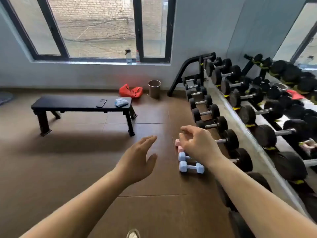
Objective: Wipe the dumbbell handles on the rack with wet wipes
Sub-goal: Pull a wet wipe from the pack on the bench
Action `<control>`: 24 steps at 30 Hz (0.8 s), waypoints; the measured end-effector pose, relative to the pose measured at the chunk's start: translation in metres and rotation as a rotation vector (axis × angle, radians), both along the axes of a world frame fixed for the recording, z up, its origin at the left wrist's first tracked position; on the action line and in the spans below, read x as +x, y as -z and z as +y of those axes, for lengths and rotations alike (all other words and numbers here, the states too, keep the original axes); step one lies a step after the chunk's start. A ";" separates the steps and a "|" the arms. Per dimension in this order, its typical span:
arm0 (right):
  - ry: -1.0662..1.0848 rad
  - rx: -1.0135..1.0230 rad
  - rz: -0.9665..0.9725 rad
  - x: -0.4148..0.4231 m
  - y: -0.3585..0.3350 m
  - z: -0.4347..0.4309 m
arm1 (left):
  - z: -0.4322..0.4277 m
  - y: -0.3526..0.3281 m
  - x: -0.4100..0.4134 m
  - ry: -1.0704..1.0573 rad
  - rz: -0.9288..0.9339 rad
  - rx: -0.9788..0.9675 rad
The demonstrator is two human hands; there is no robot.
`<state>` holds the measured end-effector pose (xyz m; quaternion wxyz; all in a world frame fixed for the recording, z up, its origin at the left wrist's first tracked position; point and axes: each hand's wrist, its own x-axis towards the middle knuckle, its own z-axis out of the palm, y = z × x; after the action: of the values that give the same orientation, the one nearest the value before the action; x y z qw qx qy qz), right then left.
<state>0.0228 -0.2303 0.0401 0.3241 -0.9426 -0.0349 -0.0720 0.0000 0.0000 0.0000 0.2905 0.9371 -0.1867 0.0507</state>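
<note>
A long dumbbell rack [223,105] runs along the right wall, with black dumbbells [211,126] on two tiers showing steel handles. A pack of wet wipes [121,102] lies on the right end of a black bench [72,103], far from both hands. My left hand [137,160] hovers over the floor with straight fingers, holding nothing. My right hand [197,145] hangs in front of the lower tier with loosely curled fingers and nothing in them. It partly hides small blue dumbbells [191,167] and pink dumbbells [178,146] on the floor.
A dark phone [101,103] lies on the bench beside the wipes. A brown bin [154,89] and an orange bag [131,91] sit by the back wall under the window. Two bottles [128,56] stand on the sill. A mirror behind the rack repeats the dumbbells.
</note>
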 end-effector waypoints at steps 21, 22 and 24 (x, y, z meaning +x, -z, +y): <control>-0.046 0.132 0.282 0.585 0.093 0.129 | 0.102 0.093 0.559 -0.215 0.389 -0.062; -0.057 0.133 0.301 0.616 0.099 0.136 | 0.110 0.098 0.585 -0.239 0.416 -0.080; -0.079 0.132 0.343 0.673 0.105 0.153 | 0.127 0.101 0.633 -0.286 0.457 -0.108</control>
<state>0.6959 -0.0769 -0.0646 0.3889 -0.9157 -0.0114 0.1003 0.6329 0.1272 -0.1010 0.3646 0.9242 0.0209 -0.1117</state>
